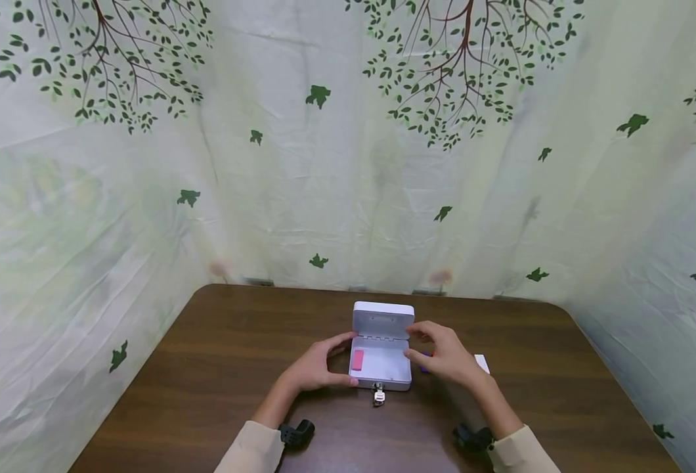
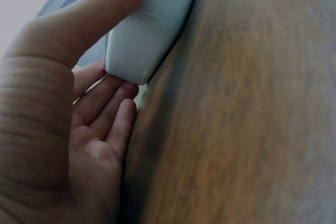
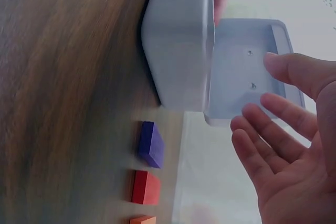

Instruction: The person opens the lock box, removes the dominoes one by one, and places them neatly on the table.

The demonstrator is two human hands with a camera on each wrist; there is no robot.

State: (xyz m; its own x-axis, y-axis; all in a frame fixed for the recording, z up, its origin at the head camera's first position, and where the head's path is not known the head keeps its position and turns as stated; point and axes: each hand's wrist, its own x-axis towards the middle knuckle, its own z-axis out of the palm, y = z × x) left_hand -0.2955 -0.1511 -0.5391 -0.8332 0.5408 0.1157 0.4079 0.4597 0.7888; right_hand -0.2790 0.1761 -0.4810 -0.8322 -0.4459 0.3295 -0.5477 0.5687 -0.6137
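A small white metal box (image 1: pixel 392 362) stands on the table with its hinged lid (image 1: pixel 382 320) raised at the back. My left hand (image 1: pixel 317 368) holds the box's left side, thumb at the front corner and fingers toward the hinge. Inside, against the left wall, lies a pink block (image 1: pixel 357 359). A small silver lock-like piece (image 1: pixel 379 394) hangs at the box's front. My right hand (image 1: pixel 447 356) is beside the box's right side, fingers spread near the lid's edge and nothing in its grasp. In the right wrist view the raised lid (image 3: pixel 239 69) appears behind the fingertips.
Right of the box, a purple block (image 3: pixel 151 144), a red block (image 3: pixel 145 187) and an orange block (image 3: pixel 143 220) stand in a row. A white item (image 1: pixel 482 362) shows beyond my right wrist. The brown table (image 1: pixel 236 322) ends at a leaf-patterned curtain (image 1: pixel 383 197).
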